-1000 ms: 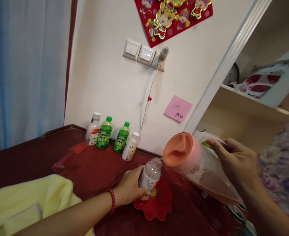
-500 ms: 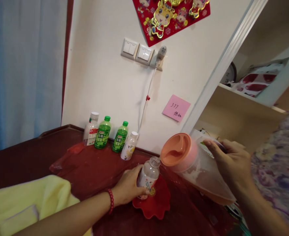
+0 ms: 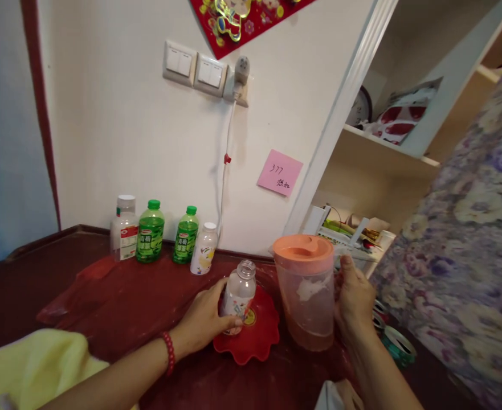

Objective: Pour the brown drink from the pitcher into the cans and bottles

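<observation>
My left hand [image 3: 205, 319] is wrapped round a clear uncapped bottle [image 3: 239, 296] with a printed label, which stands upright on a red scalloped dish [image 3: 261, 333]. To the right, a translucent pitcher [image 3: 306, 302] with an orange lid is upright, with brownish liquid at its bottom. My right hand [image 3: 355, 293] grips the pitcher's handle, mostly hidden behind the fingers. The pitcher's lid is apart from the bottle's mouth.
Along the wall stand a clear jar [image 3: 125, 230], two green bottles [image 3: 150, 233] [image 3: 186, 236] and a white-capped bottle [image 3: 205, 249]. A yellow towel [image 3: 41, 364] lies front left. Open cans [image 3: 398, 344] stand at right, beside a floral curtain [image 3: 460, 250].
The pitcher has gone from tilted toward the bottle to upright and lower, with my right hand still on its handle. The camera view has shifted; my left hand keeps hold of the bottle.
</observation>
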